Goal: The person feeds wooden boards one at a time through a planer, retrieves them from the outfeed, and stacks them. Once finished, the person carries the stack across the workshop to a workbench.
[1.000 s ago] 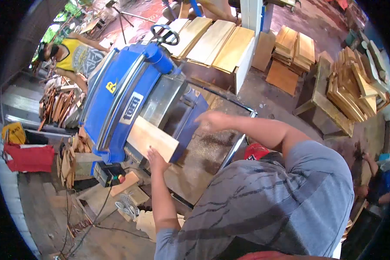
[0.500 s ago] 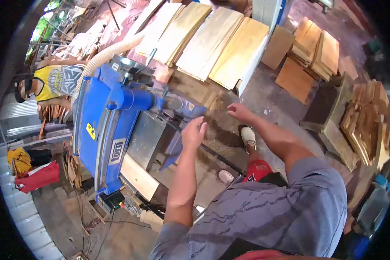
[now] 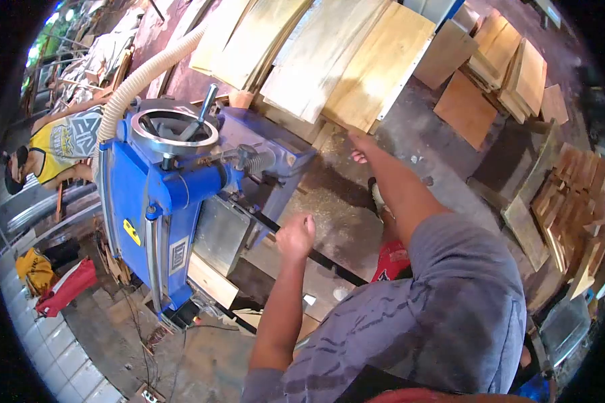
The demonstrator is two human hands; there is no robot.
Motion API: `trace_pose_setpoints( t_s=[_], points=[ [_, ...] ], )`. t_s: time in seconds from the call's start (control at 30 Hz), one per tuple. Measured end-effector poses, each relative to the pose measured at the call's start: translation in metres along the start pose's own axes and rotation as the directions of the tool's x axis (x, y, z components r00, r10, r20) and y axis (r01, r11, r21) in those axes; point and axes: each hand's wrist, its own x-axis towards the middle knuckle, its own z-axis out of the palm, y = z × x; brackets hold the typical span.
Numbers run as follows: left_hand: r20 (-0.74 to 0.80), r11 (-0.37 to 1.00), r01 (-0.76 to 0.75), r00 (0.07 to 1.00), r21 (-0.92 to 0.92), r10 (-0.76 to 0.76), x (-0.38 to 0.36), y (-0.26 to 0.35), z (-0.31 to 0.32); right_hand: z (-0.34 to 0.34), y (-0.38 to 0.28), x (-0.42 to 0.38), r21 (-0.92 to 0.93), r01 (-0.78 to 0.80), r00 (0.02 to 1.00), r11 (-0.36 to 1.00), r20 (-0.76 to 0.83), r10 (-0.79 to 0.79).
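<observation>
Left hand (image 3: 296,236) is clenched, empty, beside the blue machine (image 3: 175,195) (board (image 3: 212,281) sticks out at its lower edge). Right hand (image 3: 360,142), fingers loose, reaches toward leaning boards (image 3: 356,60).

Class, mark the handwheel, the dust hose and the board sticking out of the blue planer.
handwheel (image 3: 173,129), head view, on its metal rim
dust hose (image 3: 148,72), head view, mid-length
board (image 3: 212,280), head view, on its top face

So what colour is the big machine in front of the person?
Blue, with a metal handwheel on top; the machine shows in the head view.
</observation>
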Motion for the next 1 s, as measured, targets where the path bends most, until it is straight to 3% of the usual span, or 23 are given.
trace_pose_setpoints(
  t_s=[0.07,0.27,0.37,0.4,0.47,0.5,0.57,0.6,0.67,0.8,0.87,0.9,0.93,0.97,1.0],
  points=[
    [-0.023,1.000,-0.025,0.999,-0.019,0.024,0.002,-0.004,0.004,0.006,0.014,0.023,0.240,-0.039,0.997,0.970,-0.062,0.056],
    [-0.076,0.998,-0.053,0.996,-0.027,0.051,-0.001,-0.002,0.003,0.004,0.024,0.034,0.464,-0.011,0.976,0.886,-0.188,0.111],
    [-0.103,0.998,-0.059,0.993,-0.021,0.057,0.000,0.000,0.002,-0.005,0.040,0.073,0.519,0.023,0.991,0.855,-0.125,0.049],
    [-0.107,0.997,-0.058,0.993,-0.045,0.053,-0.001,0.000,0.002,-0.008,0.037,0.062,0.524,0.034,0.991,0.851,-0.129,0.040],
    [-0.114,0.996,-0.072,0.991,-0.049,0.066,-0.003,-0.002,0.004,-0.019,0.031,0.028,0.264,0.177,0.970,0.948,-0.208,-0.123],
    [-0.118,0.996,-0.071,0.991,-0.054,0.064,-0.002,-0.003,0.005,-0.028,0.031,0.029,0.267,0.191,0.967,0.944,-0.216,-0.135],
    [-0.132,0.995,-0.083,0.988,-0.054,0.075,-0.002,-0.003,0.005,-0.042,0.040,0.035,-0.019,0.246,0.954,0.969,-0.170,-0.246],
    [-0.140,0.995,-0.088,0.987,-0.054,0.080,-0.003,-0.003,0.004,-0.045,0.033,0.024,-0.017,0.258,0.951,0.966,-0.171,-0.257],
    [-0.155,0.995,-0.090,0.985,-0.052,0.081,-0.002,-0.003,0.004,-0.055,0.012,-0.012,-0.113,0.095,0.981,0.989,-0.156,-0.112],
    [-0.202,0.992,-0.090,0.977,-0.090,0.071,-0.006,0.002,0.000,-0.054,-0.001,-0.033,-0.118,0.223,0.969,0.968,-0.086,-0.233],
    [-0.185,0.996,-0.056,0.982,-0.062,0.043,-0.006,0.001,0.000,-0.050,-0.011,-0.056,0.080,0.383,0.921,0.920,0.039,-0.387],
    [-0.138,0.999,-0.031,0.990,-0.033,0.026,-0.006,0.001,-0.001,-0.049,-0.015,-0.076,-0.036,0.445,0.895,0.895,0.008,-0.445],
    [-0.177,0.999,-0.021,0.984,-0.047,0.013,-0.007,0.002,-0.005,-0.047,-0.025,-0.120,-0.030,0.453,0.891,0.891,-0.004,-0.454],
    [-0.143,0.997,-0.004,0.990,-0.072,-0.007,-0.009,0.006,-0.008,-0.055,-0.016,-0.121,0.017,0.507,0.860,0.862,0.066,-0.507],
    [-0.114,0.995,0.016,0.993,-0.100,-0.028,-0.011,0.008,-0.011,-0.066,-0.007,-0.132,0.164,0.448,0.865,0.879,0.168,-0.472]
  ],
)
